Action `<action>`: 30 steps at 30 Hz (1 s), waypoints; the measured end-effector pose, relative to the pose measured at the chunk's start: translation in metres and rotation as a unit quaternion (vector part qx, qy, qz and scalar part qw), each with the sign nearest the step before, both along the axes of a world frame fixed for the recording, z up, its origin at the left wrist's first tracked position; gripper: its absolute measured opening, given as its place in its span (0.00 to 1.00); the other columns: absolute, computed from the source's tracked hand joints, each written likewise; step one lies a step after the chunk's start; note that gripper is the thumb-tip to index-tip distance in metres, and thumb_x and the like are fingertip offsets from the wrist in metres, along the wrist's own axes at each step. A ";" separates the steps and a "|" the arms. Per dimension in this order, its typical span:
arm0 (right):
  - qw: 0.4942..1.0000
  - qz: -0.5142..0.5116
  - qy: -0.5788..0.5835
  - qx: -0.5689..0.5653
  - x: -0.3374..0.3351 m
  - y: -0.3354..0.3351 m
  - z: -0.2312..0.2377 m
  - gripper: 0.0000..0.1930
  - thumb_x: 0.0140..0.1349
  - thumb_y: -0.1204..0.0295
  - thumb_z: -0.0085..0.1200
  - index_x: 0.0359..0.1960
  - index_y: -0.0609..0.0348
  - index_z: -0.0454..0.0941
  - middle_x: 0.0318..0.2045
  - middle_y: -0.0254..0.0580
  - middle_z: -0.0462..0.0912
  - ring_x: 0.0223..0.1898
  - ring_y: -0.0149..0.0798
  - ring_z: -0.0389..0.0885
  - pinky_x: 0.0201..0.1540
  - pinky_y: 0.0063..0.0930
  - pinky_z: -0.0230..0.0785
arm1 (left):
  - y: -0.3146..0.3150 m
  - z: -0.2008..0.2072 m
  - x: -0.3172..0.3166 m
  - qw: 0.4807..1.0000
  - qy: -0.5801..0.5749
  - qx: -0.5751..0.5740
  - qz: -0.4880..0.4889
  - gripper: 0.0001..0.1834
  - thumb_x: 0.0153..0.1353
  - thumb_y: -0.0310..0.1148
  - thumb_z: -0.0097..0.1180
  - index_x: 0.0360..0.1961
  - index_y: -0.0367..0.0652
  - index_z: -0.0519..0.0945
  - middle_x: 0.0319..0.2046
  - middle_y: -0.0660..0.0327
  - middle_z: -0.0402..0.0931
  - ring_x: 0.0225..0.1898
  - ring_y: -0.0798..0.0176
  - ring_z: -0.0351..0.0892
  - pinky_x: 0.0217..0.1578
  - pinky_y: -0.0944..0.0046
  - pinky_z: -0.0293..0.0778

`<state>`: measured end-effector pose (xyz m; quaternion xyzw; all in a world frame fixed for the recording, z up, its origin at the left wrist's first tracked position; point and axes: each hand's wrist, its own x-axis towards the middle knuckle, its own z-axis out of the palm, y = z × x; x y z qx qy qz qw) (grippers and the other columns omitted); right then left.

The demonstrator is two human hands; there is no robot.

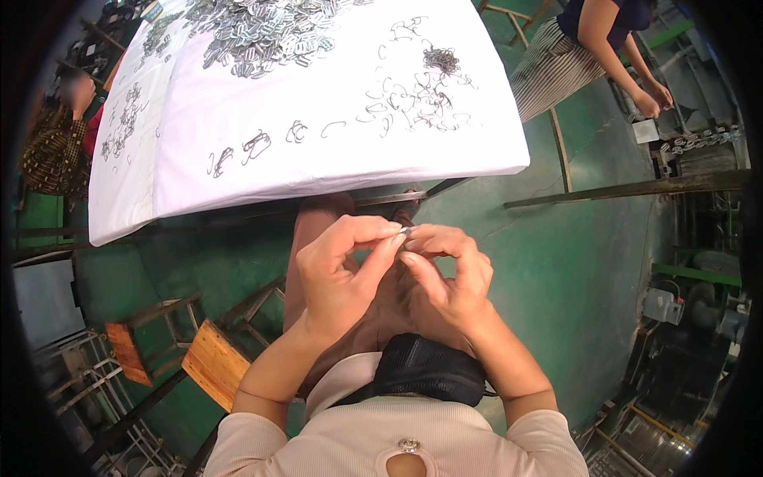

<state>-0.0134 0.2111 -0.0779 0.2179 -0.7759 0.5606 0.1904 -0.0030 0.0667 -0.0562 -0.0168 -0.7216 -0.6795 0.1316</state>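
Observation:
In front of my body, above my lap, my two hands meet at the fingertips. My left hand (338, 266) pinches a small dark and shiny piece (407, 231) between thumb and index finger. From the other side, the curled fingers of my right hand (457, 274) press on the same piece, with the thumb a little lower. The fingertips cover most of it, so its shape cannot be made out. Beyond my hands, a white-covered table (334, 171) bears a heap of metal buckles (262, 36) and many thin, dark curved wire pieces (417, 103), some in small clusters near the front edge.
Wooden stools (214, 362) stand at the lower left on the green floor (548, 294). One person (56, 151) sits at the table's left side. Another person (592, 48) works at a bench at the upper right. A long bar (628, 189) and machinery (664, 306) are on the right.

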 end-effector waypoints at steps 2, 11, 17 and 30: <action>0.999 -0.020 -0.018 0.020 -0.016 0.010 -0.001 0.10 0.50 0.81 0.60 0.32 0.63 0.71 0.32 0.46 0.79 0.27 0.35 0.79 0.26 0.23 0.74 | -0.003 -0.001 -0.001 1.000 -0.004 0.001 0.002 0.06 0.51 0.16 0.58 0.31 0.35 0.78 0.27 0.58 0.79 0.29 0.71 0.79 0.30 0.74 0.74; 0.906 -0.141 -0.039 0.396 -0.153 0.022 -0.080 0.17 0.55 0.67 0.55 0.45 0.59 0.74 0.50 0.46 0.72 0.51 0.48 0.71 0.57 0.44 0.60 | -0.006 -0.015 -0.013 0.999 -0.004 -0.028 -0.016 0.07 0.48 0.15 0.59 0.29 0.35 0.78 0.26 0.60 0.78 0.27 0.69 0.77 0.28 0.73 0.72; 0.944 -0.109 -0.112 0.289 -0.209 0.029 -0.068 0.05 0.55 0.71 0.52 0.31 0.53 0.78 0.35 0.40 0.79 0.37 0.45 0.78 0.37 0.36 0.70 | -0.010 -0.023 -0.016 0.999 0.004 -0.031 -0.020 0.09 0.45 0.14 0.60 0.29 0.35 0.78 0.28 0.57 0.79 0.29 0.66 0.78 0.29 0.72 0.74; 0.821 0.123 0.027 0.557 -0.292 0.056 -0.060 0.04 0.54 0.76 0.53 0.31 0.58 0.72 0.31 0.39 0.75 0.34 0.44 0.77 0.36 0.34 0.68 | -0.008 -0.023 -0.020 0.999 -0.006 -0.029 -0.040 0.08 0.47 0.13 0.57 0.30 0.33 0.77 0.28 0.54 0.78 0.30 0.63 0.78 0.33 0.69 0.73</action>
